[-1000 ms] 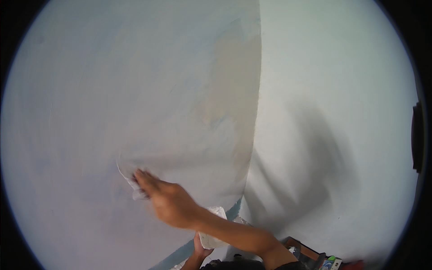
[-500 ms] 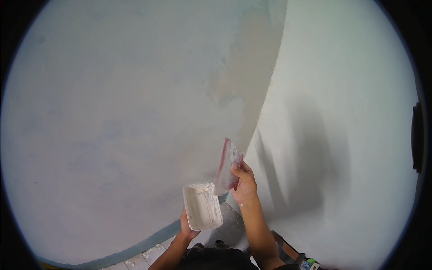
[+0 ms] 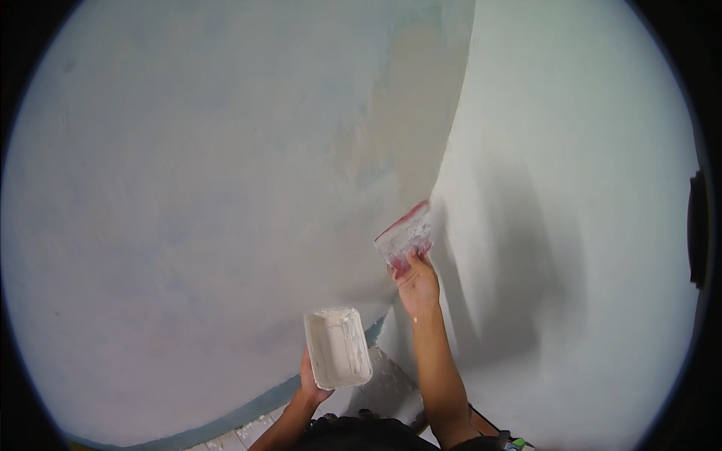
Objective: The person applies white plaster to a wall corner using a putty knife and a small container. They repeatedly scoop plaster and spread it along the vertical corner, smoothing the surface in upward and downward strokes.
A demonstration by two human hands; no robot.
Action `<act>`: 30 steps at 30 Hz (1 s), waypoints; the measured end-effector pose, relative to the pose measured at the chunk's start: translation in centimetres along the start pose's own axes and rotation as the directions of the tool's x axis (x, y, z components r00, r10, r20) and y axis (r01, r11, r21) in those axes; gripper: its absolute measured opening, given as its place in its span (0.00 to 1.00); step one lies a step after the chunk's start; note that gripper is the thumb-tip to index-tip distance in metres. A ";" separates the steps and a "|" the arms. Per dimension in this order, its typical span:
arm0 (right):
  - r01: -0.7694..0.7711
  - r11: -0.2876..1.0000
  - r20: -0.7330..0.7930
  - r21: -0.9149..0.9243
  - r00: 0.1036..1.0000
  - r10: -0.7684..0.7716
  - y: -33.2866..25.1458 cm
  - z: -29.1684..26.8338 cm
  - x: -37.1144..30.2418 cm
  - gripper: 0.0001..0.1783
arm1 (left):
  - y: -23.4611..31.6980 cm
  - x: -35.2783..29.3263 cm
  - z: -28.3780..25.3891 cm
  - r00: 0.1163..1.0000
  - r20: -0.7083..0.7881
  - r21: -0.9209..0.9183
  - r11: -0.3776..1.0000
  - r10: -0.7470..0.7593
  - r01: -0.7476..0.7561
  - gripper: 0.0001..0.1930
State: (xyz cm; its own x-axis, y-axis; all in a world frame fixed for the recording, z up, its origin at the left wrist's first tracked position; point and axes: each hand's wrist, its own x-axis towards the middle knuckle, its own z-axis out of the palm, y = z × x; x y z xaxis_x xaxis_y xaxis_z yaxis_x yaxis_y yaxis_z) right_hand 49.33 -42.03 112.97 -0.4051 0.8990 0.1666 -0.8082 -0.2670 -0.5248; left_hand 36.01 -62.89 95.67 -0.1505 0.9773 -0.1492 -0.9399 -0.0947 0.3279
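My right hand [image 3: 418,282] grips a wide putty knife [image 3: 404,234] with a reddish edge and handle; whitish filler is smeared over its blade. The blade is up by the wall corner, its long edge against or very near the left wall [image 3: 188,188]. My left hand [image 3: 311,376] is closed around the side of a rectangular white tub [image 3: 338,349] held low, opening toward me. Filler residue coats the tub's inner walls and rim. A grey-beige patch [image 3: 417,98] runs along the corner on the left wall, above the blade.
A smooth white wall [image 3: 602,225] meets the left wall at the corner and carries dark shadows. Blue-green trim [image 3: 248,410] borders the left wall's foot. Below lies a tiled floor [image 3: 256,428] with white specks. Small items [image 3: 515,443] sit at the lower right.
My right hand has moved up and away from the tub, turning the putty knife from nearly upright to a slant across the corner. The tub has barely shifted.
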 end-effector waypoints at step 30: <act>0.041 0.764 -0.289 -0.644 0.912 -0.292 -5.3 1.1 1.9 0.17 | 3.0 -4.4 12.0 1.000 0.010 0.034 0.999 -0.020 0.020 0.31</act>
State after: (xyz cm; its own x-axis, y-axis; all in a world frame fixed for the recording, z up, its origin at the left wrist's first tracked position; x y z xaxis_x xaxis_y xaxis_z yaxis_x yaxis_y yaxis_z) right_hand 52.39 -39.31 117.00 -0.0096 0.9979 0.0643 -0.3588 0.0566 -0.9317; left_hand 37.52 -65.20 108.56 -0.1284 0.9808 -0.1466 -0.9319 -0.0688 0.3561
